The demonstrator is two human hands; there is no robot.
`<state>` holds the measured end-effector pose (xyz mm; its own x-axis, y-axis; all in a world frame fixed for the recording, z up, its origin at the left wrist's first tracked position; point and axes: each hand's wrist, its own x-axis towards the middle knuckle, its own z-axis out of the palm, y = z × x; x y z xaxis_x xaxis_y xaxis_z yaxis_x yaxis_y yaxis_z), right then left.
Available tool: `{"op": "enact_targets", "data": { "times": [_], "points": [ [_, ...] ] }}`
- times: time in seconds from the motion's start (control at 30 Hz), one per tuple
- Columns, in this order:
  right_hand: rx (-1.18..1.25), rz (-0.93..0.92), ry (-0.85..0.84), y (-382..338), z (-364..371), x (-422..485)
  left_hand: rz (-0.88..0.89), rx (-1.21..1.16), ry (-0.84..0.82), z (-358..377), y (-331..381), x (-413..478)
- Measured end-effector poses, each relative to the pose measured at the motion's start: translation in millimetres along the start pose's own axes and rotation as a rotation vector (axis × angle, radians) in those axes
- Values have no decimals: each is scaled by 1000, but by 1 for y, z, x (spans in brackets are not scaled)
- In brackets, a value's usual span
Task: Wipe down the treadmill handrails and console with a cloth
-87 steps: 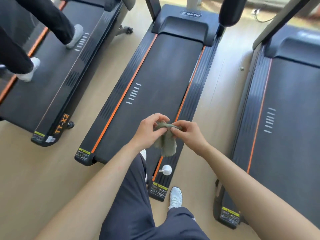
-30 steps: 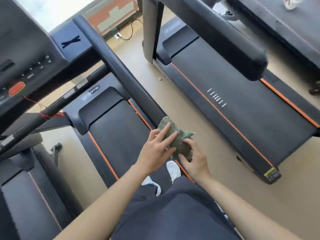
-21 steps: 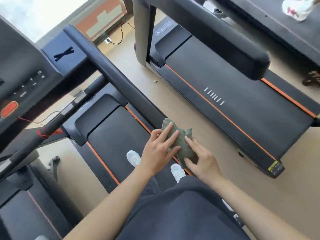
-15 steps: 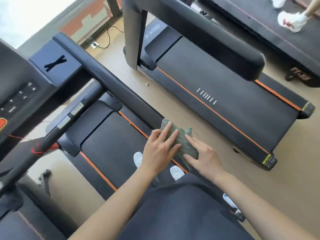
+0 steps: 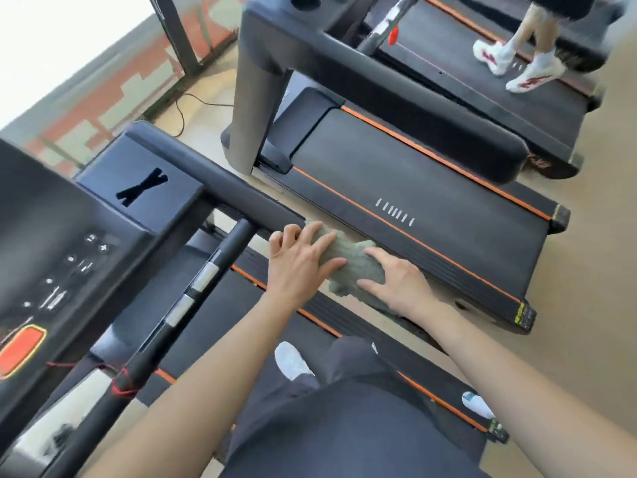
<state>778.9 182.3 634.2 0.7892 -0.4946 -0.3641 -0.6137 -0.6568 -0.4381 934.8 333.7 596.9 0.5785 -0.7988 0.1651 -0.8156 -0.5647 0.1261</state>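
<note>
You are at the very start of the wiping, as far as this view lets you judge. The cloth (image 5: 351,263) lies bunched on the near end of the right handrail (image 5: 224,188), covering the tip of the bar. Your left hand (image 5: 300,267) presses down on its left part, fingers (image 5: 325,240) straight and spread, gripping nothing. Your right hand (image 5: 396,284) lies flat on its near right part in the same way, fingers extended rather than curled around the fabric. So the cloth is placed and pinned against the rail, but nothing shows a stroke made along it. The black surface running far and left toward the console (image 5: 51,253) looks dry and unmarked, though a wiped stretch might not show on that finish. What is left is nearly everything: the long run of this rail, the crossbar (image 5: 203,277) with its silver sensor plates, and the console face with its buttons and red key (image 5: 20,346). The left handrail is out of view, so count it as not yet done. The neighbouring treadmill (image 5: 413,201) on the right is no part of the job.
</note>
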Motion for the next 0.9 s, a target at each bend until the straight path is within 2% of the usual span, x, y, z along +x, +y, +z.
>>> {"op": "enact_targets", "data": {
  "times": [0.67, 0.9],
  "points": [
    [0, -193, -75, -162, 13, 135, -224, 64, -89, -38, -193, 67],
    [-45, -295, -143, -213, 20, 191, -269, 123, -208, -59, -256, 94]
  ]
}}
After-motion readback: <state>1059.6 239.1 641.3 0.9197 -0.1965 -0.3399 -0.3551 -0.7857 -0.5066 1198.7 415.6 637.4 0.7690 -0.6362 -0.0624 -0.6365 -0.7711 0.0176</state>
